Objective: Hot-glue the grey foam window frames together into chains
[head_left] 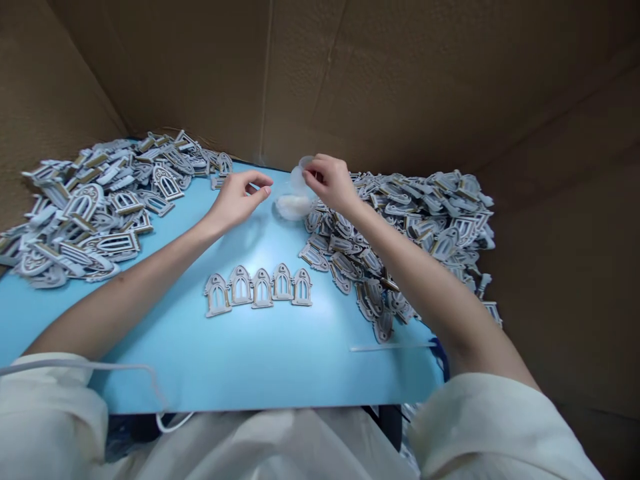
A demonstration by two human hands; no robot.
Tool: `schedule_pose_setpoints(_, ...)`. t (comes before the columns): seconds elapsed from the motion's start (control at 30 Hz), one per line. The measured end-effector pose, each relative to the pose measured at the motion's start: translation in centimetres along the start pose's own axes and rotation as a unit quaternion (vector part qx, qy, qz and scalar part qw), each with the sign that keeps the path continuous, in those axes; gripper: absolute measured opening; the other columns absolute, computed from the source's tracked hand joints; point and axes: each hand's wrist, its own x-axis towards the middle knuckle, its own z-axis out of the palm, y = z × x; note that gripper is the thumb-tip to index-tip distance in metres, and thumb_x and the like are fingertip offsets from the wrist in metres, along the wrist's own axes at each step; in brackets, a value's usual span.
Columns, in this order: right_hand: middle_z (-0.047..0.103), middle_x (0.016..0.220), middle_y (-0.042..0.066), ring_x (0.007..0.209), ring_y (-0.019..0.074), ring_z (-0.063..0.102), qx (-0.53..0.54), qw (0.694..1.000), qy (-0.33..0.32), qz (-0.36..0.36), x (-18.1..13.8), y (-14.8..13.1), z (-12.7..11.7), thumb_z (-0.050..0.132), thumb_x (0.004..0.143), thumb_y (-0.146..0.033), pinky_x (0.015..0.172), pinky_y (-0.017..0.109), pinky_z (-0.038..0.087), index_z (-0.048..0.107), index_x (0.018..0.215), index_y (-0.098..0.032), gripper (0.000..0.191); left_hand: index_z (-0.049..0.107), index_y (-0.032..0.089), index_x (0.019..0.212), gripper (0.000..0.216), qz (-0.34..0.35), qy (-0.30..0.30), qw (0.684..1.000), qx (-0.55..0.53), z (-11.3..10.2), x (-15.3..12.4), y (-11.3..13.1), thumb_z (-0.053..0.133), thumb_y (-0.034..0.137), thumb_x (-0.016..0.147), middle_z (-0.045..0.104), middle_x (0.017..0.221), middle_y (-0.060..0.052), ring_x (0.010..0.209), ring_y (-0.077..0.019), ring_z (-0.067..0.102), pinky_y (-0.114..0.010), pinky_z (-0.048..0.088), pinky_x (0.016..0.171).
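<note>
My right hand point(330, 181) pinches the thin clear lid point(300, 175) of a small round container point(294, 206) holding something white, at the far middle of the blue table point(260, 363). My left hand point(240, 197) hovers just left of that container with thumb and forefinger curled together, holding nothing that I can see. A row of several small arched window-shaped cutouts point(259, 288) lies flat on the table nearer to me, between my forearms.
A big heap of the same grey arched cutouts point(95, 207) fills the left side. Another heap point(405, 233) lies on the right under my right forearm. Cardboard walls point(380, 80) enclose the table. A thin clear stick point(390, 347) lies at the front right.
</note>
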Motion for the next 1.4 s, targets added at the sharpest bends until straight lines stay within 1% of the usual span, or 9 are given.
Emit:
schedule_pose_setpoints(0.17, 0.058, 0.074, 0.0, 0.071, 0.0147, 0.048, 0.257, 0.963, 0.004, 0.08, -4.1, -4.4, 0.6, 0.056, 0.102, -0.027, 0.068, 0.03, 0.037, 0.061, 0.079, -0.02, 0.024, 0.078, 0.016, 0.114, 0.028, -0.054, -0.1, 0.986, -0.122, 1.0, -2.8, 2.1, 0.062, 0.037, 0.106, 0.083, 0.109, -0.015, 0.09, -0.0229, 0.081, -0.034, 0.065, 0.074)
schedule_pose_setpoints(0.3, 0.064, 0.073, 0.001, 0.07, 0.0143, 0.053, 0.253, 0.965, -0.029, 0.065, -7.7, -8.5, 0.4, 0.058, 0.102, -0.026, 0.069, 0.03, 0.038, 0.067, 0.08, -0.019, 0.024, 0.078, 0.016, 0.106, 0.032, -0.148, -0.219, 0.927, -0.266, 0.5, -6.8, 3.4, 0.075, 0.048, 0.101, 0.084, 0.104, -0.014, 0.09, -0.0254, 0.084, -0.036, 0.069, 0.08)
schedule_pose_setpoints(0.5, 0.068, 0.067, -0.001, 0.063, 0.0123, 0.053, 0.264, 0.954, -0.106, 0.097, -9.6, -12.1, 0.4, 0.067, 0.098, -0.019, 0.068, 0.029, 0.038, 0.078, 0.086, -0.016, 0.017, 0.075, 0.017, 0.098, 0.049, -0.155, -0.183, 0.941, -0.238, -0.6, -11.7, 3.2, 0.089, 0.063, 0.085, 0.08, 0.081, -0.008, 0.071, -0.023, 0.08, -0.032, 0.065, 0.063)
schedule_pose_setpoints(0.63, 0.074, 0.077, 0.0, 0.067, 0.0131, 0.057, 0.277, 0.951, -0.049, 0.129, -10.7, -13.5, 1.4, 0.082, 0.088, -0.02, 0.069, 0.029, 0.042, 0.079, 0.09, -0.018, 0.004, 0.072, 0.017, 0.093, 0.055, -0.154, -0.142, 0.949, -0.234, -0.6, -13.4, 3.4, 0.089, 0.068, 0.083, 0.076, 0.071, -0.005, 0.066, -0.0208, 0.077, -0.03, 0.063, 0.062)
schedule_pose_setpoints(0.77, 0.073, 0.078, 0.0, 0.069, 0.015, 0.06, 0.295, 0.944, -0.003, 0.148, -12.7, -13.4, 1.9, 0.076, 0.09, -0.018, 0.071, 0.031, 0.045, 0.071, 0.083, -0.021, 0.009, 0.072, 0.016, 0.101, 0.06, -0.153, -0.161, 0.949, -0.225, -0.2, -14.5, 3.2, 0.087, 0.072, 0.084, 0.083, 0.091, -0.01, 0.072, -0.0214, 0.08, -0.03, 0.063, 0.062)
schedule_pose_setpoints(0.87, 0.072, 0.082, 0.002, 0.072, 0.017, 0.061, 0.313, 0.937, 0.031, 0.15, -14.5, -12.0, 1.4, 0.069, 0.095, -0.024, 0.072, 0.032, 0.046, 0.066, 0.087, -0.023, 0.009, 0.071, 0.017, 0.108, 0.049, -0.094, -0.185, 0.968, -0.142, -0.4, -15.0, 2.3, 0.069, 0.066, 0.101, 0.085, 0.097, -0.012, 0.07, -0.0209, 0.079, -0.031, 0.062, 0.061)
schedule_pose_setpoints(0.97, 0.071, 0.082, 0.002, 0.073, 0.018, 0.06, 0.288, 0.946, 0.033, 0.145, -16.2, -9.7, 0.6, 0.066, 0.097, -0.025, 0.072, 0.033, 0.045, 0.067, 0.09, -0.023, 0.007, 0.073, 0.02, 0.112, 0.028, 0.078, -0.204, 0.976, 0.027, -0.8, -15.3, 1.0, 0.054, 0.042, 0.112, 0.085, 0.097, -0.009, 0.077, -0.0206, 0.079, -0.033, 0.064, 0.072)
schedule_pose_setpoints(1.13, 0.076, 0.087, 0.003, 0.077, 0.0193, 0.063, 0.244, 0.962, -0.04, 0.12, -17.9, -7.0, 0.2, 0.066, 0.093, -0.014, 0.074, 0.032, 0.045, 0.072, 0.086, -0.023, 0.013, 0.077, 0.022, 0.116, 0.029, 0.344, -0.261, 0.884, 0.178, -0.5, -15.5, -0.6, 0.049, 0.016, 0.112, 0.086, 0.109, -0.011, 0.108, -0.0261, 0.082, -0.04, 0.063, 0.094)
schedule_pose_setpoints(1.4, 0.075, 0.087, 0.002, 0.075, 0.0168, 0.062, 0.245, 0.96, -0.085, 0.107, -18.5, -6.9, 1.1, 0.07, 0.094, -0.009, 0.077, 0.03, 0.045, 0.074, 0.088, -0.021, 0.014, 0.077, 0.022, 0.124, 0.034, 0.43, -0.332, 0.809, 0.226, 0.9, -15.8, -1.0, 0.046, 0.01, 0.114, 0.079, 0.143, -0.012, 0.146, -0.0293, 0.069, -0.049, 0.055, 0.114)
